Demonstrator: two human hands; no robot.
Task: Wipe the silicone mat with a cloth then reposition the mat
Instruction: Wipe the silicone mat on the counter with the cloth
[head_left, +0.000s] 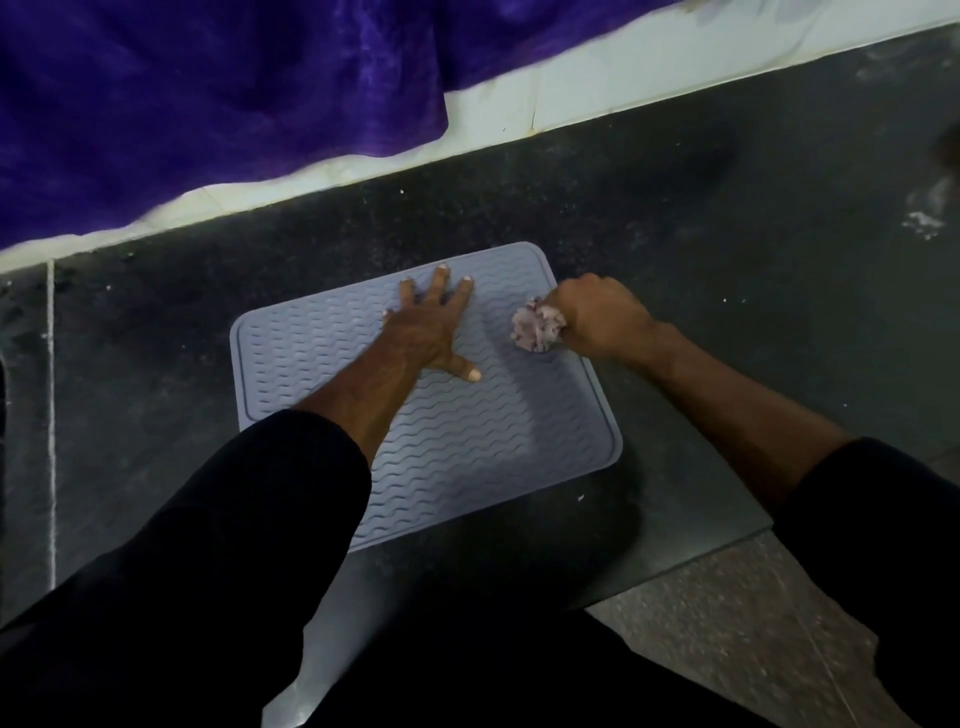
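Observation:
A grey-blue silicone mat (483, 431) with a wavy ribbed pattern lies flat on a dark stone counter (727, 249). My left hand (434, 325) presses on the mat's far half, palm down with fingers spread straight. My right hand (597, 319) grips a bunched pale pinkish cloth (537, 327) and holds it against the mat near its right edge. My left sleeve hides the mat's near left corner.
A purple fabric (208, 98) hangs over the white tiled wall (623, 78) behind the counter. White smears (924, 218) mark the counter at the far right. The counter's front edge (691, 566) runs near my body, with speckled floor (727, 623) below.

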